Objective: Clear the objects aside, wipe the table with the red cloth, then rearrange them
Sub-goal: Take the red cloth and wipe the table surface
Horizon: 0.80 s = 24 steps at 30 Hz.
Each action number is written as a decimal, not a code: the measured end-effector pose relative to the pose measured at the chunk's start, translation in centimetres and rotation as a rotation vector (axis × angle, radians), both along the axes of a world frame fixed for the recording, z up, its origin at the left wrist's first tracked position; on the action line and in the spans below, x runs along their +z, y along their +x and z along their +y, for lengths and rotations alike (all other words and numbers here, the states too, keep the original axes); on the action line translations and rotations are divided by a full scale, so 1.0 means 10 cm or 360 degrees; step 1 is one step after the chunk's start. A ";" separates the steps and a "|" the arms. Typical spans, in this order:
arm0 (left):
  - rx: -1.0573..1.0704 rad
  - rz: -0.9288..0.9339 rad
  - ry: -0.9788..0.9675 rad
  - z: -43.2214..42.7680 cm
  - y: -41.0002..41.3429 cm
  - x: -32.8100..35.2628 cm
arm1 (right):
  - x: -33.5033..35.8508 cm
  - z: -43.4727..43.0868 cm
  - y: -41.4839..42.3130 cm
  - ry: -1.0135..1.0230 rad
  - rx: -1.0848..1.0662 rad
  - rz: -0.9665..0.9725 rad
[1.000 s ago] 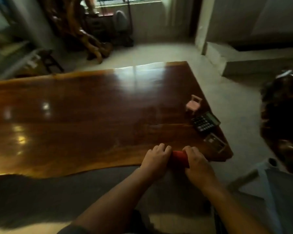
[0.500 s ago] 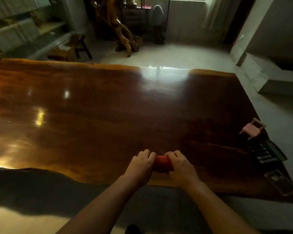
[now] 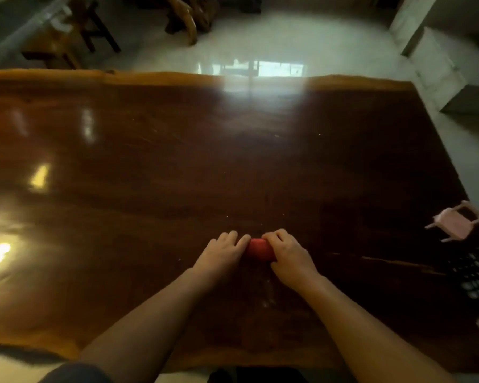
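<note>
Head view: wiping step in hand. Left hand (image 3: 221, 254) and right hand (image 3: 289, 257) both pressed on bunched red cloth (image 3: 259, 248), 6 o'clock on bench (image 3: 150, 150). Pink toy chair (image 3: 454, 222), calculator (image 3: 476, 275) set aside, 3 o'clock edge. Next, likely: push cloth toward 12 o'clock, even pressure.

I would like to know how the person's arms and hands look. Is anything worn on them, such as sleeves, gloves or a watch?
The left hand and the right hand are bare, without gloves. No ring, watch or bracelet can be seen, though the picture is dim. Both forearms are uncovered up to the bottom edge. Only a dark sleeve shows near the left elbow.
</note>
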<state>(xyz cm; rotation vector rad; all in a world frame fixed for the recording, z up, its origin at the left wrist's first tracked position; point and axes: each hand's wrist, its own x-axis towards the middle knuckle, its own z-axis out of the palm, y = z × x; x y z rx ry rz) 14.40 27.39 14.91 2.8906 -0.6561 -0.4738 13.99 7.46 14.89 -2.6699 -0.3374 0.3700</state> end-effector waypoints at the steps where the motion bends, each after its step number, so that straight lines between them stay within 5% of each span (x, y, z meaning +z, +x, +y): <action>1: 0.0000 0.0000 0.0027 -0.04 0.26 -0.10 | -0.11 -0.05 0.28 0.0007 0.0009 0.0012; 14: 0.0099 -0.0286 0.0079 -0.31 2.17 -0.66 | -0.78 -0.30 2.28 -0.0109 0.0179 -0.0342; 24: 0.0091 -0.0074 0.0063 -0.20 1.85 -1.13 | -1.19 -0.27 2.10 0.0011 0.0479 -0.0295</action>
